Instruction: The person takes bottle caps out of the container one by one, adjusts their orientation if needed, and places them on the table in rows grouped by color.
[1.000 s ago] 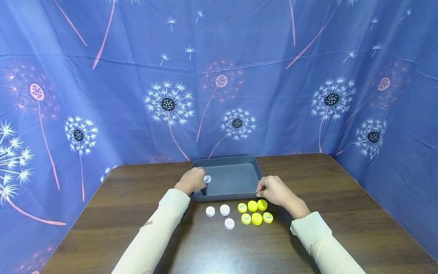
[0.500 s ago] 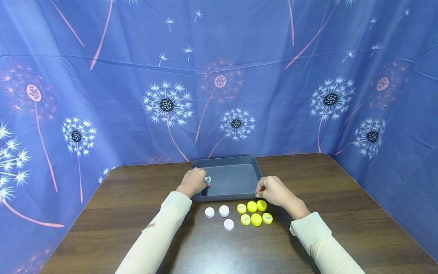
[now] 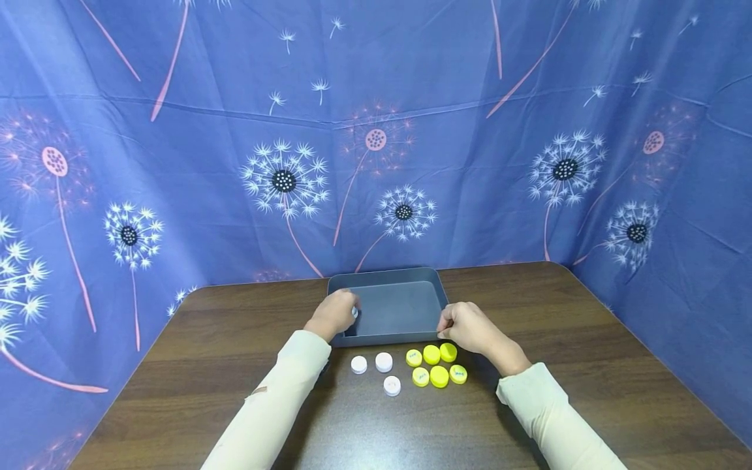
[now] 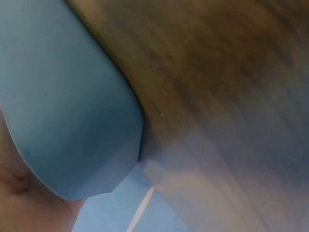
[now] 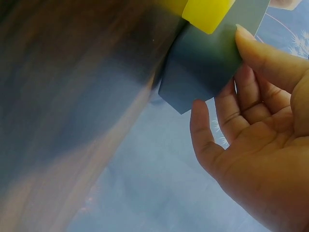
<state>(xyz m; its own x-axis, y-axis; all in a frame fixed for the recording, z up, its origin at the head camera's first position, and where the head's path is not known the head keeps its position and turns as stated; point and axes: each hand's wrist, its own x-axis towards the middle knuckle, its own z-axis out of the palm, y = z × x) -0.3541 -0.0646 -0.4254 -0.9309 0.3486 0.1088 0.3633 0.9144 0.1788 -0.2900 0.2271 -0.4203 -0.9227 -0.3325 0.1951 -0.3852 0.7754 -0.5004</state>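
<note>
A dark grey rectangular tray [image 3: 405,310] lies at the far side of the table. My left hand [image 3: 333,312] is over its left end, the fingers bent down around a small whitish bottle cap [image 3: 355,313], which they partly hide. In the left wrist view the tray wall [image 4: 77,111] covers most of that hand. At the near right corner of the tray, my right hand [image 3: 467,324] grips the rim; the right wrist view has the thumb [image 5: 260,50] against the outer wall. Three white caps [image 3: 384,362] and several yellow caps [image 3: 438,376] lie on the table just before the tray.
The brown wooden table [image 3: 235,365] runs out on both sides of the tray. Behind and beside it hangs a blue curtain [image 3: 470,163] with dandelion prints. A dark thing partly shows under the left sleeve [image 3: 276,391].
My left hand has shifted slightly right inside the tray, and the whitish cap in its fingers has become more hidden. The right hand stays at the tray corner.
</note>
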